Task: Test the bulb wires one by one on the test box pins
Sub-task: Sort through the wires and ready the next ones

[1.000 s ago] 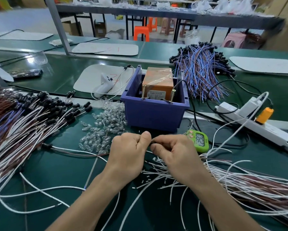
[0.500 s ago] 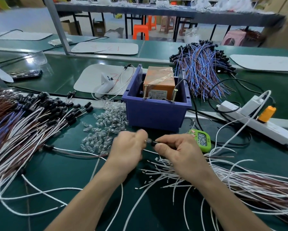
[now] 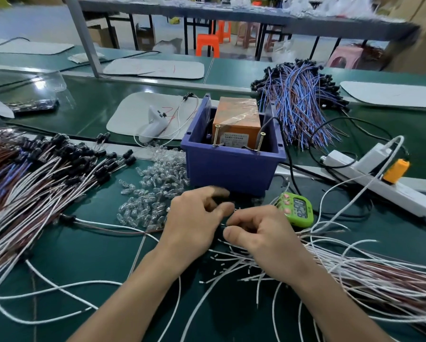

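Your left hand and right hand close together, both pinching a bulb wire, near the blue bin

Smooth plastic bin, matt green tabletop, clear glossy bulbs (metal screws)

Your test box sits in the bin; loose bulbs lie left of it, your left hand and right hand just before it, pinching a bulb wire.
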Motion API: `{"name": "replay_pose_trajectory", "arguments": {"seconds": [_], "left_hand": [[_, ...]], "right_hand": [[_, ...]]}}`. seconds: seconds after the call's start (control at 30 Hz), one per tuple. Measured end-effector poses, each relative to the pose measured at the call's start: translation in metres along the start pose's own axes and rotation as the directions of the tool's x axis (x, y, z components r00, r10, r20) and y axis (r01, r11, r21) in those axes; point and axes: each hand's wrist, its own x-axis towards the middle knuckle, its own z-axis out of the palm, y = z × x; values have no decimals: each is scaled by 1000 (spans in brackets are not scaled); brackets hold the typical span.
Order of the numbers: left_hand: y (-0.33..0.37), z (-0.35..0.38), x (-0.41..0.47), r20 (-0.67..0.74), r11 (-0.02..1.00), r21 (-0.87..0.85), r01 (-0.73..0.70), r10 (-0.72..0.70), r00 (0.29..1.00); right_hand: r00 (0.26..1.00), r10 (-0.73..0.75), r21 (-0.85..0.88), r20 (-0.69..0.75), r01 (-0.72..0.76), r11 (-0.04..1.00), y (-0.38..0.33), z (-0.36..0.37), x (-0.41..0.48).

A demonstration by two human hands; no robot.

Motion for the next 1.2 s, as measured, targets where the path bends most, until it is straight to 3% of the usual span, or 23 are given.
{"name": "replay_pose_trajectory", "arguments": {"seconds": [0.13,0.2,0.33,0.43,0.6,0.8,0.93,1.07,1.2], "left_hand": [[-1,-5,-2,30,979,-192,-75,83,996],[-5,-12,-2,-20,992,-98,-83,81,996],[-15,-27,2,-178,964,267,12,37,983],[-15,-28,4,-134,930,358,87,-41,990],[-16,-22,8,-66,864,503,-27,69,995],[-18,-21,9,-57,917,398,-13,39,998],[-15,-21,6,-156,959,283,17,28,987],[-6,-24,-5,-136,996,-63,-65,56,989],[-3,-30,-4,-115,976,-191,-104,83,990]], "right_hand": [[1000,9,-46,10,-8,999,1,1,-1],[1000,14,-43,10,-14,999,1,0,-1],[1000,11,-46,7,-11,999,1,1,-1],[1000,16,-75,7,-15,997,0,2,-1],[1000,15,-88,-2,-15,996,1,3,-2],[993,-2,3,-122,3,1000,3,3,1],[975,46,126,-218,-19,992,5,2,2],[976,72,236,-208,-21,971,3,1,4],[974,88,266,-211,-30,964,3,-2,4]]}}
